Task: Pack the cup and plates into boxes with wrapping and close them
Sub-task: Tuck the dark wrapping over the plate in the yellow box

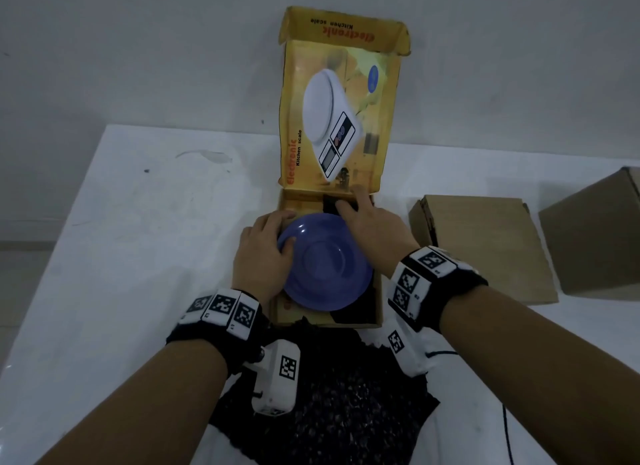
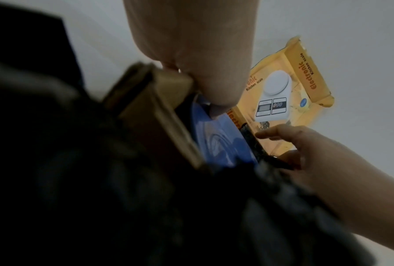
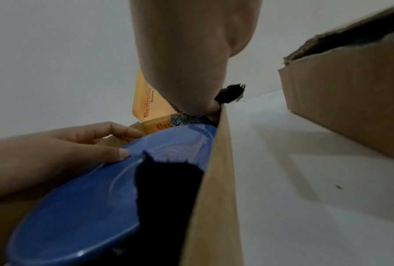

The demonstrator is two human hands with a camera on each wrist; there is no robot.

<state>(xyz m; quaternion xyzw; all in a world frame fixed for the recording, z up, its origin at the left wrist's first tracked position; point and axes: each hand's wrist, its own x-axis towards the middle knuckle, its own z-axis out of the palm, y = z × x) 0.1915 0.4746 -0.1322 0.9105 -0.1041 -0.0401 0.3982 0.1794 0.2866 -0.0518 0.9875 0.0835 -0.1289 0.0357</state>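
A blue plate (image 1: 325,260) lies upside down in the open yellow kitchen-scale box (image 1: 377,291), resting on black bubble wrap (image 1: 356,308) that lines the box and shows at its near right corner and far edge. The box lid (image 1: 339,111) stands upright at the far side, its printed scale picture facing the person.

The left hand (image 1: 265,256) rests on the plate's left rim with its fingers laid nearly straight over the edge, steadying it rather than gripping it. The right hand (image 1: 370,222) reaches to the far right corner of the box, where its fingertips press or pinch the black wrap; whether they are closed on it cannot be told from these views. In the right wrist view a dark flap of wrap lies over the plate's near part.

A larger sheet of the same black wrap (image 1: 332,388) spreads on the white table (image 1: 138,222) just near the box, under the wrists. To the right lie a flat brown cardboard box (image 1: 485,246), closed, and a taller brown carton (image 1: 595,236) at the frame edge.

By my reading the packing is at an early to middle stage: one plate is seated in a lined box, but not yet covered, and the lid is still up. No cup and no further plates are in view, so the remaining items, their wrapping and closing the boxes all seem left to do.
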